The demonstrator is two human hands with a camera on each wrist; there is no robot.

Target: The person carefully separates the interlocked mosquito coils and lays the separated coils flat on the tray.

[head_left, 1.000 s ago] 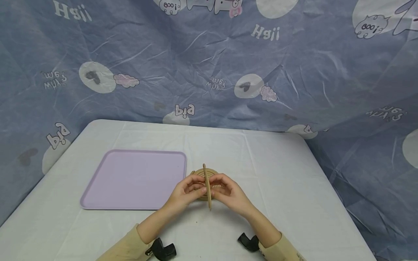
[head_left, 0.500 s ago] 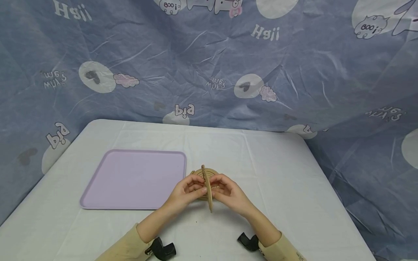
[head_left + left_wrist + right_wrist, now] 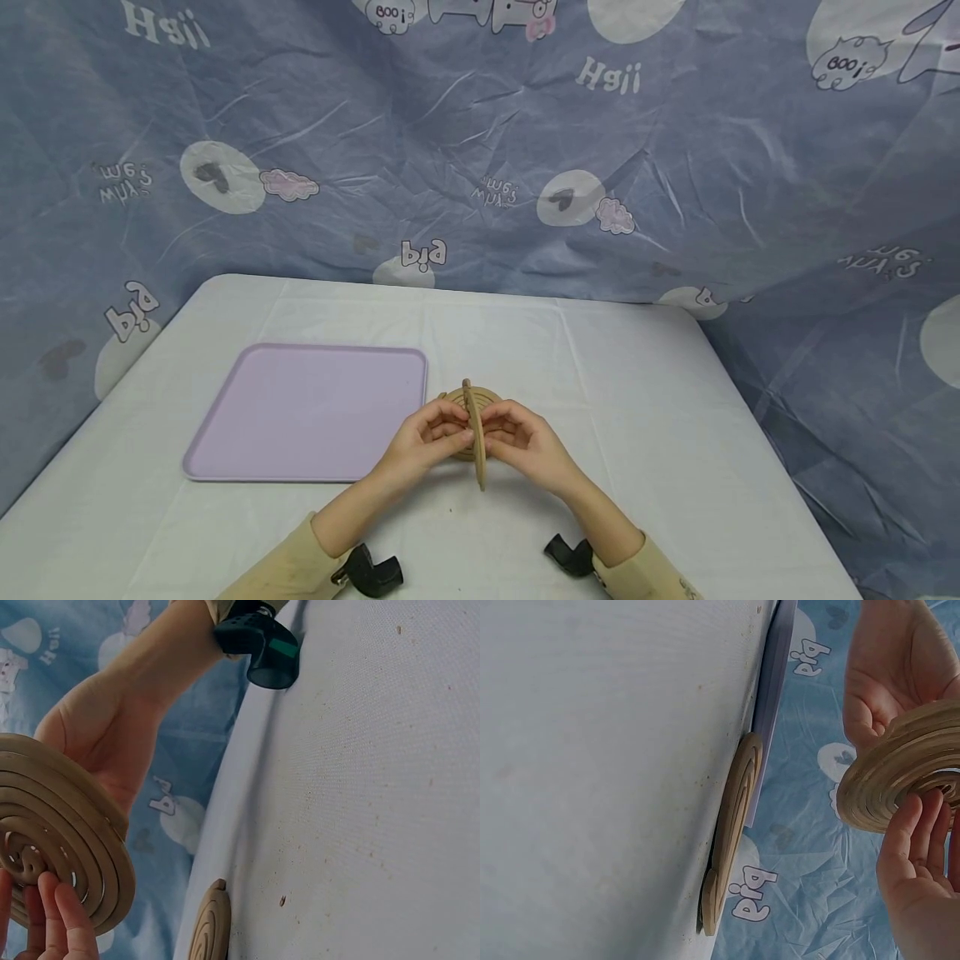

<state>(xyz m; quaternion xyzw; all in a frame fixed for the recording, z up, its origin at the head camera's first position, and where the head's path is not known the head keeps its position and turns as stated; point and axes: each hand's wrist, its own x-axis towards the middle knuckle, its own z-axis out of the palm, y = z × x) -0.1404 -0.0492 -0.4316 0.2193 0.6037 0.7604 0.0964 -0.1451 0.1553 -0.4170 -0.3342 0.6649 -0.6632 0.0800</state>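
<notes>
A brown mosquito coil (image 3: 477, 442) stands on edge between my two hands, above the table. My left hand (image 3: 420, 442) pinches it from the left, with fingertips at the middle of the spiral in the left wrist view. From the other side my right hand (image 3: 531, 446) holds it, its fingers also near the centre. The left wrist view shows the held coil's rings face-on, with narrow gaps between some of them. Under the hands, another coil (image 3: 735, 817) lies flat on the table. Hands and the held coil hide part of it in the head view.
A lilac tray (image 3: 307, 412) lies on the white tablecloth (image 3: 637, 417), left of the hands. Small brown crumbs dot the cloth near the coils. A blue printed curtain (image 3: 480, 150) hangs behind the table. Each wrist wears a black camera mount (image 3: 371, 573).
The held coil has tilted slightly, its near edge dipping a little toward me. Both hands stay in nearly the same place, and the coil on the table has not moved.
</notes>
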